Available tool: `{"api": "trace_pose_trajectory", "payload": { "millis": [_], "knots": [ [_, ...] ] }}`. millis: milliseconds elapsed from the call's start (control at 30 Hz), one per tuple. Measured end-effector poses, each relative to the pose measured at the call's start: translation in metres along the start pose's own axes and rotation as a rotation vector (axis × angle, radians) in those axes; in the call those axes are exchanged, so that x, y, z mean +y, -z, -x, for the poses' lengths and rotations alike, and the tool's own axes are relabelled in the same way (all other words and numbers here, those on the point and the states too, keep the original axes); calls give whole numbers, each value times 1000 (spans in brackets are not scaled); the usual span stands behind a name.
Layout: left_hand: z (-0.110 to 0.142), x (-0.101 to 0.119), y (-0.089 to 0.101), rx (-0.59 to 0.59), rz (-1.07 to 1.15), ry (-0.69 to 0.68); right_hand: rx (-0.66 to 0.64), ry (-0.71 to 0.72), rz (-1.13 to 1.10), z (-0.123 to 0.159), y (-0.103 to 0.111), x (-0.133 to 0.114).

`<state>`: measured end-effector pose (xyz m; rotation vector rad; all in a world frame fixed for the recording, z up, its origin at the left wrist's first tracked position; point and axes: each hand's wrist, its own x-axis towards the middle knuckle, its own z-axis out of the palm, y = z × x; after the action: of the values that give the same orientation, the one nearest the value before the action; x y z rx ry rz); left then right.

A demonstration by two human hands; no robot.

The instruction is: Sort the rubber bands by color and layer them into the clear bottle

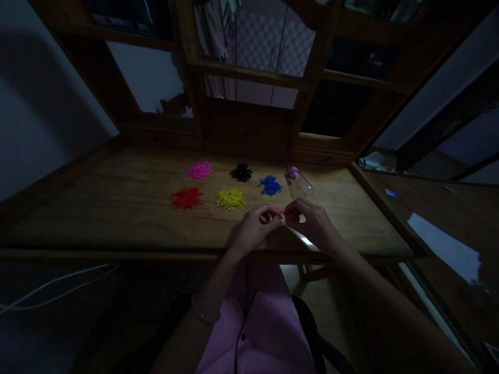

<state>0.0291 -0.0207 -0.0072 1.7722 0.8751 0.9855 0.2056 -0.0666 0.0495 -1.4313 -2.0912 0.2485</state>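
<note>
My left hand and my right hand meet over the front part of the wooden desk, fingertips pinched close together. Between them is a small pink piece, mostly covered by the fingers; its exact kind is too small to make out. Beyond the hands lie heaps of small, thin, loop-like pieces: a yellow pile, a blue pile, a black pile, a red pile and a pink pile. A clear bottle with a pink top lies just past my right hand.
The wooden desk has a raised shelf unit along its back. To the right, a lower brown surface holds white paper and a small blue item. White cables hang at the lower left.
</note>
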Motion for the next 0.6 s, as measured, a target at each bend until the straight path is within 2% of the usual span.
{"api": "trace_pose_trajectory", "payload": {
  "millis": [133,300,400,500,600],
  "knots": [
    [-1,1,3,22,37,14,106,-187,-190,9,-6,21],
    [0,1,3,42,80,14,88,-409,-506,22,-14,45],
    [3,2,11,63,87,12,132,-492,-600,27,-16,53],
    [-3,1,43,88,-3,-18,185,-523,-667,30,-17,59],
    [-26,-5,103,122,-265,-33,207,-537,-741,31,-17,60]
  ]
}}
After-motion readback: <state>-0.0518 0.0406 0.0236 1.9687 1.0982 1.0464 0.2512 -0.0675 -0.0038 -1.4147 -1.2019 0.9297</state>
